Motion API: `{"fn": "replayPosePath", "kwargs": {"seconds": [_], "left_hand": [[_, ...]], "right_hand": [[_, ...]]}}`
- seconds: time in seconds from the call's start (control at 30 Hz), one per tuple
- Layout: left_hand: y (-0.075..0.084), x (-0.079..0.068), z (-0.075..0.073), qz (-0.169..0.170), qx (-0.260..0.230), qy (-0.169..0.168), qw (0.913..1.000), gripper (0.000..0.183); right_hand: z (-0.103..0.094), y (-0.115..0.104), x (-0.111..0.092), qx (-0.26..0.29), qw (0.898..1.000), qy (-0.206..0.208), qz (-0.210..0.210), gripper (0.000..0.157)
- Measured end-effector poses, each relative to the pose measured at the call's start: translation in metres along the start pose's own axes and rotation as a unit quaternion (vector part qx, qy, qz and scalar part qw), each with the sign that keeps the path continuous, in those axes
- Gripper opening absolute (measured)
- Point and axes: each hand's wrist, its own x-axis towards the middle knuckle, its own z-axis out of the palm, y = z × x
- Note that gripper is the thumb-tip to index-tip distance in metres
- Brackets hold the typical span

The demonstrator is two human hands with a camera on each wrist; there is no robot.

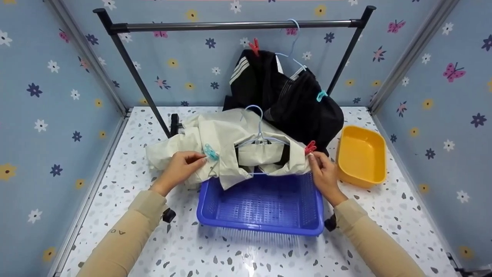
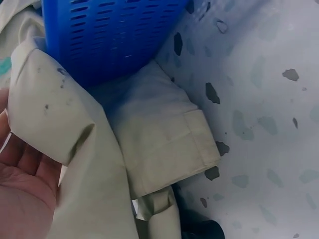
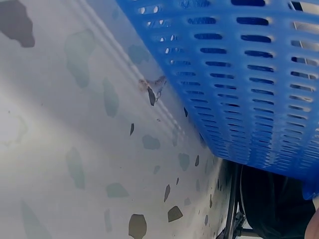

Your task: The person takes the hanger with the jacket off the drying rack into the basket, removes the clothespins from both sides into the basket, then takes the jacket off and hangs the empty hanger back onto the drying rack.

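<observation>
A cream jacket [image 1: 215, 129] lies across the back of the blue basket, with a light-blue hanger [image 1: 261, 125] inside its collar. My left hand [image 1: 180, 169] pinches the cloth at one shoulder, right beside a teal clothespin [image 1: 211, 152]. In the left wrist view, fingers [image 2: 30, 154] sit behind a fold of the jacket, and a cuff [image 2: 169, 154] hangs beside the basket. At the opposite shoulder my right hand [image 1: 326, 177] pinches the jacket's edge just under a red clothespin [image 1: 310, 147]. The right wrist view catches only a sliver of that hand at its edge.
The blue basket [image 1: 261, 227] stands in front on the speckled table. Behind it a dark rack's bar [image 1: 230, 26] carries a black garment [image 1: 307, 104] on a hanger, with red and teal clothespins. A yellow tub [image 1: 361, 154] sits at the right.
</observation>
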Motion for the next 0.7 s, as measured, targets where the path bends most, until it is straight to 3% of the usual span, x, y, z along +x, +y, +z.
{"fn": "replayPosePath", "kwargs": {"seconds": [0.27,0.5,0.7], "left_hand": [[0.020,0.003,-0.003,-0.005,-0.033,-0.020,0.9992,0.038],[0.015,0.003,0.003,0.014,0.014,-0.025,0.9995,0.021],[0.010,-0.001,0.004,0.022,0.022,-0.017,0.9994,0.020]], "right_hand": [[-0.006,0.003,0.001,0.020,1.000,-0.009,-0.001,0.009],[-0.005,0.000,0.000,0.010,1.000,-0.002,-0.011,0.009],[-0.011,-0.005,0.002,0.007,0.999,-0.040,-0.006,0.013]]}}
